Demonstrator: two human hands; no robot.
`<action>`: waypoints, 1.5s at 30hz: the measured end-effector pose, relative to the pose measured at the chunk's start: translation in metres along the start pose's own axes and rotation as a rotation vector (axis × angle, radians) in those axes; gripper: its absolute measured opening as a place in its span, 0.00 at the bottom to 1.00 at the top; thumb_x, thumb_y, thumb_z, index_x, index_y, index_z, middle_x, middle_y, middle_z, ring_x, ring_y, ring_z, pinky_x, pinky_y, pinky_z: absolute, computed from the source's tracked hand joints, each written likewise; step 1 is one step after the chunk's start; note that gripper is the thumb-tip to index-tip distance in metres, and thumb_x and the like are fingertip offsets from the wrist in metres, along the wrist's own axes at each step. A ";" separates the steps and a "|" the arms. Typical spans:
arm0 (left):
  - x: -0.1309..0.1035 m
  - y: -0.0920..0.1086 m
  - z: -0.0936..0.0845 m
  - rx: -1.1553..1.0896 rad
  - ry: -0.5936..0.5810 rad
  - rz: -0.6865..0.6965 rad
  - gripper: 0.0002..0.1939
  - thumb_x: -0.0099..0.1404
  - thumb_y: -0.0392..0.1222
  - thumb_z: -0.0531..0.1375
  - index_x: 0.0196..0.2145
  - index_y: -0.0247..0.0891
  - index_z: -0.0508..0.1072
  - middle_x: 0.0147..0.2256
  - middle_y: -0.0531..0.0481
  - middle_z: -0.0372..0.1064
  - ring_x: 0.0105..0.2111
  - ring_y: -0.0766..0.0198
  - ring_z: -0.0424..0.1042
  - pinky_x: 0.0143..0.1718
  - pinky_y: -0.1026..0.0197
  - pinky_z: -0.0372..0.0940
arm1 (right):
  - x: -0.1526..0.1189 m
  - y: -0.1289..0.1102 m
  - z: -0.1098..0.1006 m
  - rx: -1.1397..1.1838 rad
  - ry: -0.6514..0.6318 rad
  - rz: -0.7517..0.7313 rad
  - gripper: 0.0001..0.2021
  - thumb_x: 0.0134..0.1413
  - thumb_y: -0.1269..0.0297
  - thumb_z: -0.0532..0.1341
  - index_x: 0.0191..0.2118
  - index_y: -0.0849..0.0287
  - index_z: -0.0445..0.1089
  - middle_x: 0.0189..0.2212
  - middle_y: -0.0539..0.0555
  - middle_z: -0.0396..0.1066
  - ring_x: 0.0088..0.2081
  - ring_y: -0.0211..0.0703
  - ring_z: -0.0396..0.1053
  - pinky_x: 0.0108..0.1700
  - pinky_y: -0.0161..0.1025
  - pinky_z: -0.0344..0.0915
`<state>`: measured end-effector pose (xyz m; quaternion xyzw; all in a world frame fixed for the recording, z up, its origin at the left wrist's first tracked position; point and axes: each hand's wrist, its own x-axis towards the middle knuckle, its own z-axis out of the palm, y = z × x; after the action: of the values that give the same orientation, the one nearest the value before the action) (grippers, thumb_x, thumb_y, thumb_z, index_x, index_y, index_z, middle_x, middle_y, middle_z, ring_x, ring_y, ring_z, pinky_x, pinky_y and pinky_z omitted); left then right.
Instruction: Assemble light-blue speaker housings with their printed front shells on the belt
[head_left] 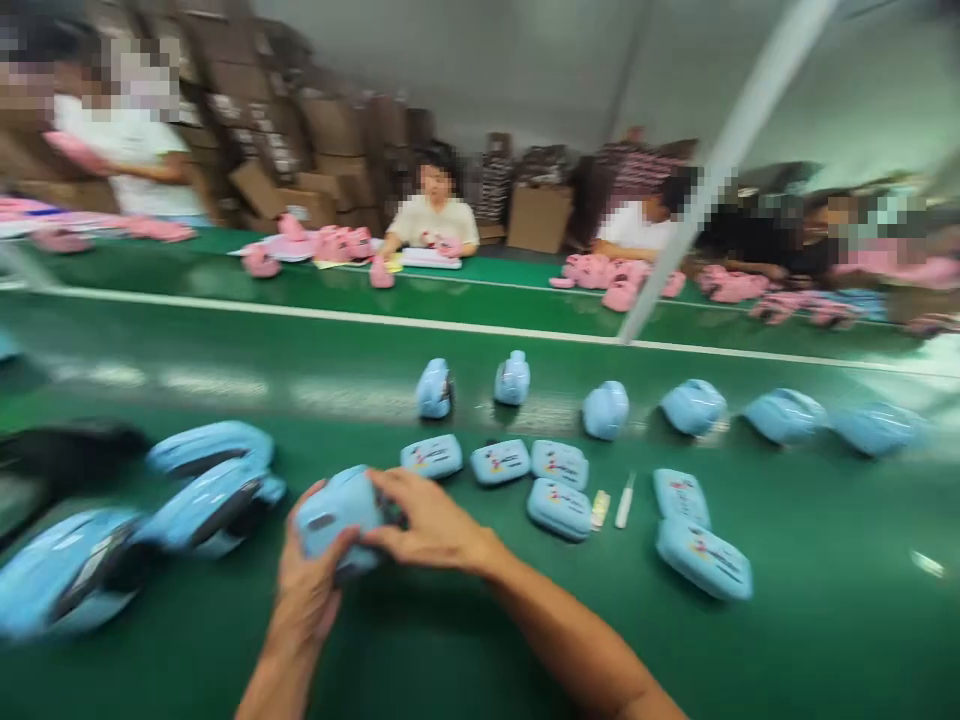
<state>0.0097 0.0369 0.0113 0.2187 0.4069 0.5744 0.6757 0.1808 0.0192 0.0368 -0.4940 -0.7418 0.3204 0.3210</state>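
Both of my hands are closed around a light blue rounded plastic housing (pixel 341 512) with a dark slot on its face and a dark part at its right end. My left hand (pixel 309 570) grips its left side and underside. The fingers of my right hand (pixel 431 522) pinch the right end, by the dark part. To the left lie larger blue and black plastic pieces (pixel 214 500), blurred. Right of my hands are several blue oblong cases with printed pictures (pixel 561 508), beside a small pale strip (pixel 600 510) and a white slim tool (pixel 625 502).
Blue rounded pieces (pixel 606 410) stand in a row along the far side of the green table (pixel 480 640). A white rail (pixel 337 315) and slanted post (pixel 727 170) cross beyond. Other people sit across at a green bench with pink pieces (pixel 341 243); cardboard boxes (pixel 540 215) are behind.
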 end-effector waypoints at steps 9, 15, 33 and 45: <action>-0.025 0.006 -0.005 0.187 0.035 -0.010 0.47 0.40 0.51 0.79 0.58 0.43 0.72 0.49 0.44 0.76 0.48 0.48 0.76 0.46 0.54 0.74 | -0.014 0.011 0.019 0.007 -0.017 -0.251 0.58 0.45 0.43 0.74 0.75 0.54 0.43 0.72 0.67 0.48 0.71 0.65 0.50 0.70 0.63 0.54; -0.024 0.008 -0.014 0.181 -0.046 -0.021 0.48 0.39 0.51 0.80 0.57 0.43 0.72 0.51 0.42 0.76 0.52 0.45 0.74 0.50 0.54 0.71 | -0.015 0.015 0.015 -0.016 0.003 -0.338 0.55 0.49 0.44 0.72 0.75 0.53 0.43 0.70 0.67 0.52 0.70 0.63 0.53 0.69 0.63 0.55; -0.035 0.012 -0.015 0.282 -0.065 -0.064 0.45 0.41 0.41 0.79 0.57 0.44 0.69 0.48 0.46 0.76 0.50 0.49 0.75 0.48 0.54 0.70 | -0.015 0.018 0.018 -0.104 0.059 -0.366 0.57 0.39 0.39 0.75 0.72 0.54 0.52 0.63 0.68 0.63 0.63 0.66 0.62 0.64 0.65 0.61; -0.021 -0.003 -0.025 -0.240 -0.168 -0.472 0.32 0.61 0.49 0.67 0.60 0.39 0.67 0.46 0.41 0.80 0.50 0.43 0.77 0.52 0.42 0.71 | -0.010 0.036 -0.008 0.302 -0.151 -0.279 0.41 0.58 0.43 0.65 0.72 0.52 0.54 0.72 0.60 0.53 0.73 0.58 0.50 0.73 0.60 0.46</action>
<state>-0.0084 0.0117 0.0014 0.0831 0.3181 0.4248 0.8435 0.2093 0.0220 0.0117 -0.3073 -0.7687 0.4164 0.3760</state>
